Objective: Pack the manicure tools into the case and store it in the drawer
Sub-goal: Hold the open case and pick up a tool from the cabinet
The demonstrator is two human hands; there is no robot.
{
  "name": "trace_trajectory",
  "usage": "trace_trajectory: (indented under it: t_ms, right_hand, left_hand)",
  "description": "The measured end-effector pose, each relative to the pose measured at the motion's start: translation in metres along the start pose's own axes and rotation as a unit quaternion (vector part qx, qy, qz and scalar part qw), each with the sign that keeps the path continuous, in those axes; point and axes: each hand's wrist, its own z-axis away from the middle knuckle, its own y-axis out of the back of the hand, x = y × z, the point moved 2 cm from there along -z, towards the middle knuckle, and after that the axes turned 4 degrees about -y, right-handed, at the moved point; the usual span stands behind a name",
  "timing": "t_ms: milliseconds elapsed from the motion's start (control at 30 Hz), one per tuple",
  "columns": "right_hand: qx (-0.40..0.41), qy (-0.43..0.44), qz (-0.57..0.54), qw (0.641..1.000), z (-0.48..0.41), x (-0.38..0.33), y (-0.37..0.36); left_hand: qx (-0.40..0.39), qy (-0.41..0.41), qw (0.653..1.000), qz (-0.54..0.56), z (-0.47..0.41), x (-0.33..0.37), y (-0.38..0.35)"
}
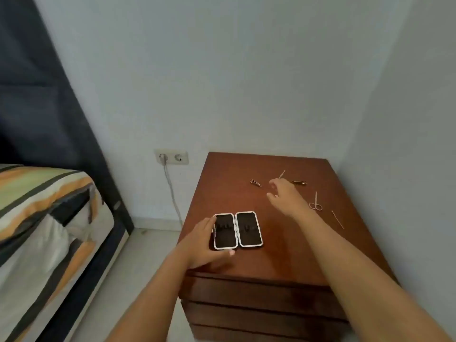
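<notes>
A white-rimmed manicure case (237,229) lies open flat on the brown nightstand (296,253), both dark halves facing up. My left hand (206,243) holds the case's left half at its edge. My right hand (286,196) hovers further back with fingers spread, holding nothing. Tools lie scattered around it: a clipper (256,183) to the left, a thin pointed tool (282,174) just past the fingertips, a second clipper (299,182) to the right, small scissors (315,204) and a long thin stick (337,219) at the right.
The nightstand stands in a wall corner, its shut drawers (259,299) facing me. A bed with a striped cover (42,193) lies at the left. A wall socket with a plugged cable (171,157) sits between them.
</notes>
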Motion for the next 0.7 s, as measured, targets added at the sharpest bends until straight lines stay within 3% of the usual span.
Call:
trace_trajectory:
  t_ms: [167,367,600,700]
  right_hand:
    - [0.013,-0.003,-0.034,0.999,-0.057,0.004,-0.032]
    - [-0.003,0.018,0.004,1.000,-0.104,0.011,-0.060]
    - [0.043,0.012,0.037,0.998,-0.103,0.014,-0.072]
    - [0.040,0.013,-0.012,0.999,-0.096,0.008,-0.069]
  left_hand:
    - [0.000,0.007,0.999,-0.032,-0.024,-0.016,-0.004]
    - [-0.006,-0.039,0.999,-0.034,-0.044,-0.011,-0.005]
    - [0.046,-0.042,0.997,-0.049,-0.051,-0.016,-0.014]
    - [0.073,-0.016,0.996,-0.058,-0.046,-0.019,-0.019]
